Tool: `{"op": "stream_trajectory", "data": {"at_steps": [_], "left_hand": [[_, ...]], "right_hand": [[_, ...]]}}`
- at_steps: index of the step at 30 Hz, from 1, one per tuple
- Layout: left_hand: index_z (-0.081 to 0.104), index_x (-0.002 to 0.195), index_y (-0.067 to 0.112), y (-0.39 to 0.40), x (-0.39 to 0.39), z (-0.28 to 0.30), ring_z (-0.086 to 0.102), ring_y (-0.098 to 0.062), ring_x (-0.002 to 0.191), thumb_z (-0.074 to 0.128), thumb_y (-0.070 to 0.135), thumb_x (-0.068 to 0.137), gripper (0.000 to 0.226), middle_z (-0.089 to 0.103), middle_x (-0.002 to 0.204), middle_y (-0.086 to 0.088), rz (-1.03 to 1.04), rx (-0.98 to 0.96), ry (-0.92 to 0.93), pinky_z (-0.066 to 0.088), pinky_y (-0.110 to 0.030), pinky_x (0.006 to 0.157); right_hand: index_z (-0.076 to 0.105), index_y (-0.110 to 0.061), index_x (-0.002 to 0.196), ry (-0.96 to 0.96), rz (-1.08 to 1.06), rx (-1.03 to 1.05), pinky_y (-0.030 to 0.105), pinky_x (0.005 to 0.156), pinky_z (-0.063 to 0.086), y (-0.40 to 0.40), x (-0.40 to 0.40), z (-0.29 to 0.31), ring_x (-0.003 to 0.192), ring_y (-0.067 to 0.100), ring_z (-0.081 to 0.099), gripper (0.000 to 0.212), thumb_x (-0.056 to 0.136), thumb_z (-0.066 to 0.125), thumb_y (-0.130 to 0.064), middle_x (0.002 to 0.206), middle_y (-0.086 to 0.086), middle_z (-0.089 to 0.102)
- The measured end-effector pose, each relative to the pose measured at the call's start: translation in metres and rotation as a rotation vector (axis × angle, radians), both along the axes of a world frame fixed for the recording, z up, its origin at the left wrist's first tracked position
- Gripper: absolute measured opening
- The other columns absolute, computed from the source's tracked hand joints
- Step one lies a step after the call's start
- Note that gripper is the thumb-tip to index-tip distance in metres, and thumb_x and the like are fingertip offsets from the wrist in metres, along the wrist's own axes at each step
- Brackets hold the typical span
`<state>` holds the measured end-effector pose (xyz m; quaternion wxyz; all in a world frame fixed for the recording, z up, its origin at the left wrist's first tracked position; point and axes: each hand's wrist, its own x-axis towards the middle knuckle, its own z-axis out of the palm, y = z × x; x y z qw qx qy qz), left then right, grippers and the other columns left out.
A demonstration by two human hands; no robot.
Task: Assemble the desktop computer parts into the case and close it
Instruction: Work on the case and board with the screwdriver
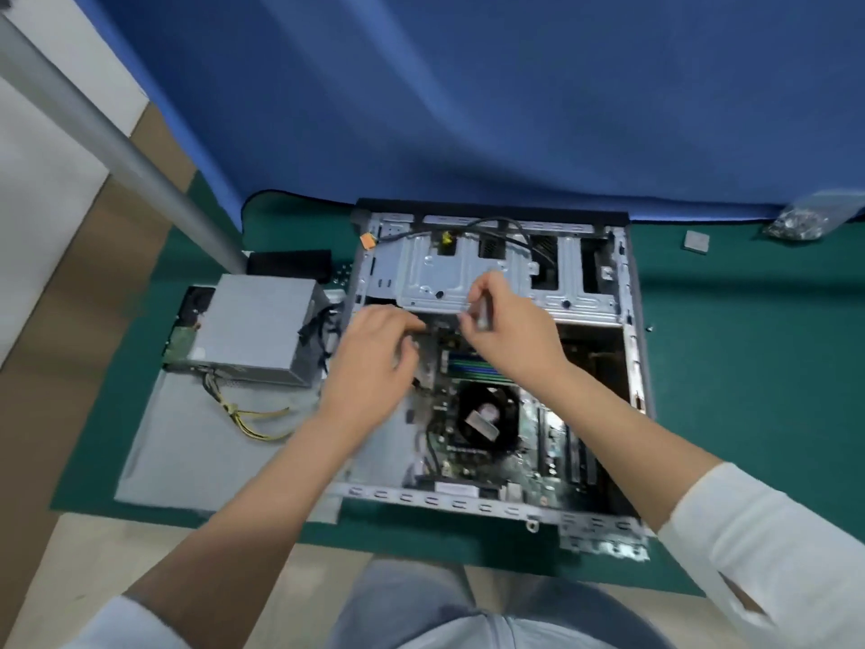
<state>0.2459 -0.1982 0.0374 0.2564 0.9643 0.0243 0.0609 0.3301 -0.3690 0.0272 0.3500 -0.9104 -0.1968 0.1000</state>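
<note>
Open grey metal computer case (629, 292) on a green mat (749, 391). Right hand (508, 323) grips a silver screwdriver (480, 316); left hand (374, 353), fingers curled, grasp unclear, beside it.

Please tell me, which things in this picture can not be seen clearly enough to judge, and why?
Head view, the only one:
- The tool in the right hand: its tip is hidden by the fingers and blurred.
- What the left hand touches inside the case: covered by the hand itself.
- The bag at the far right: contents too small.
- The power supply hides part of a board beneath it.
</note>
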Motion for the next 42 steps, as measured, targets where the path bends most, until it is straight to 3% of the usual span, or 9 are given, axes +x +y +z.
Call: {"op": "stream_trajectory", "data": {"at_steps": [3,5,8,11,15,20,25,32,42], "left_hand": [[0.066,0.106,0.012,0.062,0.014,-0.001,0.05,-0.017,0.109,0.052,0.003,0.089,0.024,0.062,0.108,-0.001,0.059,-0.017,-0.042,0.029,-0.017,0.095],[0.066,0.105,0.012,0.098,0.027,-0.009,0.05,-0.019,0.109,0.052,0.002,0.089,0.024,0.062,0.109,-0.002,0.072,-0.016,-0.016,0.027,-0.014,0.093],[0.064,0.108,0.013,0.14,0.044,-0.028,0.046,-0.022,0.113,0.051,0.005,0.091,0.023,0.06,0.112,-0.004,0.084,0.006,0.057,0.027,-0.017,0.094],[0.064,0.111,0.013,0.166,0.062,-0.049,0.044,-0.024,0.115,0.051,0.009,0.092,0.024,0.06,0.114,-0.005,0.05,0.062,0.121,0.031,-0.024,0.096],[0.064,0.115,0.012,0.178,0.099,-0.07,0.045,-0.026,0.115,0.05,0.011,0.093,0.026,0.06,0.116,-0.008,0.032,0.097,0.187,0.038,-0.033,0.097],[0.057,0.123,0.012,0.173,0.16,-0.092,0.046,-0.034,0.116,0.051,0.022,0.095,0.03,0.055,0.12,-0.016,-0.004,0.293,0.504,0.045,-0.043,0.092],[0.057,0.126,0.02,0.172,0.201,-0.116,0.044,-0.03,0.121,0.049,0.001,0.09,0.041,0.049,0.128,-0.011,0.02,0.367,0.606,0.048,-0.041,0.093],[0.065,0.104,0.02,0.187,0.214,-0.135,0.053,-0.028,0.11,0.046,0.0,0.09,0.03,0.058,0.118,-0.008,-0.042,0.297,0.526,0.047,-0.036,0.092],[0.066,0.101,0.018,0.182,0.21,-0.133,0.059,-0.031,0.096,0.044,-0.003,0.088,0.033,0.062,0.11,-0.008,-0.12,0.389,0.512,0.051,-0.036,0.078]], "right_hand": [[0.032,-0.028,0.089,-0.072,-0.031,-0.008,0.029,0.048,0.026,0.051,0.024,-0.006,0.054,0.006,0.044,0.018,0.096,0.048,-0.031,0.06,-0.009,0.045],[0.033,-0.025,0.091,-0.115,-0.031,-0.059,0.031,0.05,0.028,0.079,0.039,-0.014,0.06,0.015,0.047,0.014,0.098,0.043,-0.031,0.067,-0.008,0.047],[0.04,-0.017,0.097,-0.145,-0.065,-0.182,0.033,0.054,0.036,0.102,0.053,-0.032,0.068,0.025,0.049,0.016,0.099,0.04,-0.033,0.079,0.005,0.053],[0.038,-0.017,0.092,-0.227,-0.111,-0.254,0.027,0.044,0.025,0.106,0.056,-0.044,0.057,0.022,0.046,0.015,0.098,0.043,-0.03,0.067,0.001,0.049],[0.036,-0.021,0.086,-0.272,-0.111,-0.276,0.02,0.04,0.02,0.106,0.055,-0.049,0.048,0.01,0.041,0.016,0.096,0.048,-0.026,0.058,-0.006,0.042],[0.034,-0.024,0.082,-0.313,-0.155,-0.283,0.018,0.041,0.016,0.109,0.053,-0.048,0.048,-0.001,0.029,0.022,0.093,0.054,-0.023,0.056,-0.016,0.03],[0.04,-0.019,0.083,-0.339,-0.134,-0.289,0.022,0.04,0.028,0.108,0.053,-0.047,0.049,0.013,0.035,0.02,0.088,0.06,-0.017,0.058,-0.013,0.03],[0.047,-0.014,0.084,-0.364,-0.114,-0.265,0.025,0.043,0.033,0.108,0.053,-0.045,0.053,0.017,0.038,0.014,0.084,0.061,-0.014,0.061,-0.007,0.039],[0.049,-0.012,0.084,-0.367,-0.124,-0.26,0.025,0.042,0.034,0.108,0.052,-0.042,0.054,0.016,0.037,0.015,0.083,0.064,-0.011,0.062,-0.009,0.037]]}}
